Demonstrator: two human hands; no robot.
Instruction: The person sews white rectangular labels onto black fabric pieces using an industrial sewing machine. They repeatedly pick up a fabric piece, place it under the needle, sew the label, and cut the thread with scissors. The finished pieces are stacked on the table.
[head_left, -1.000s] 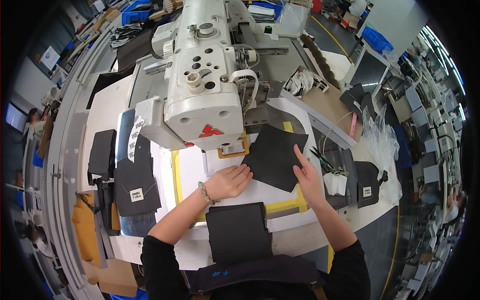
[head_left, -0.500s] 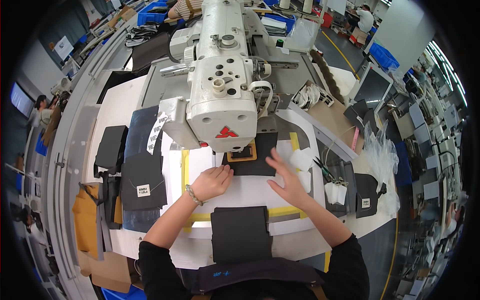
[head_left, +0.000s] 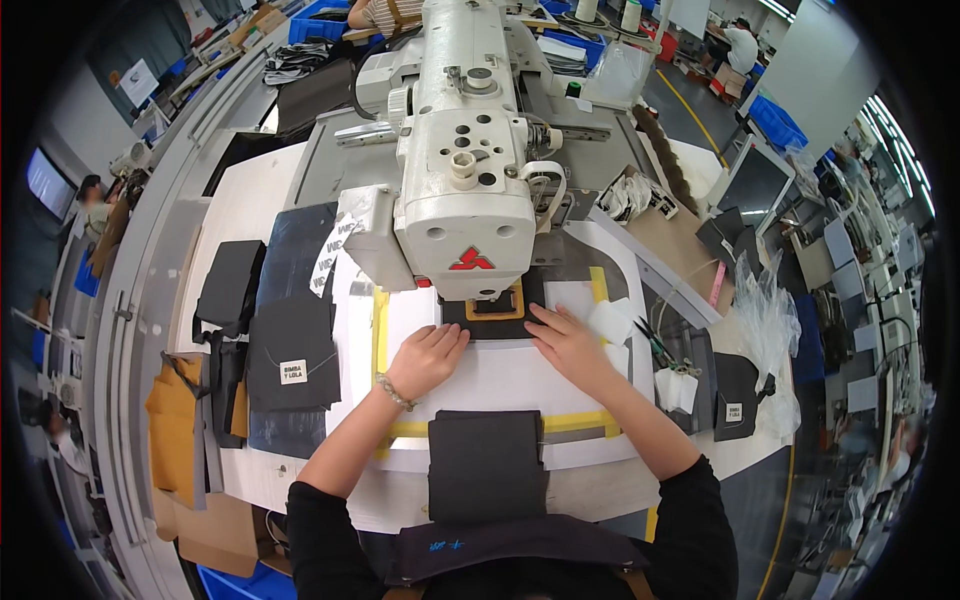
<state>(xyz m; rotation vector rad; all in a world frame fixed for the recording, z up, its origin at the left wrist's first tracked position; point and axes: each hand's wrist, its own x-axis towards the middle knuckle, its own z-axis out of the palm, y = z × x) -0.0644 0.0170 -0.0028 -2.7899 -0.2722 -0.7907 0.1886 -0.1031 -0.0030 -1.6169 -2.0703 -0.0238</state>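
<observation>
My left hand [head_left: 428, 358] and my right hand [head_left: 567, 342] lie flat, fingers spread, on a dark fabric piece [head_left: 492, 325] set in a white template with yellow tape edges [head_left: 500, 385]. The piece sits under the head of a large white industrial sewing machine [head_left: 462, 150], inside an orange frame [head_left: 495, 310]. A bracelet is on my left wrist. Another dark fabric piece [head_left: 487, 465] rests at the near edge of the template, close to my body.
Stacks of dark fabric pieces [head_left: 290, 345] with white labels lie to the left, beside tan pieces [head_left: 172, 430]. Scissors [head_left: 655, 345] and more labelled pieces [head_left: 735, 395] are to the right, with clear plastic bags [head_left: 765, 310]. Other people work at far benches.
The dark piece was lifted and angled to the right; it now lies flat under the machine head. Both hands have moved forward and press down on it.
</observation>
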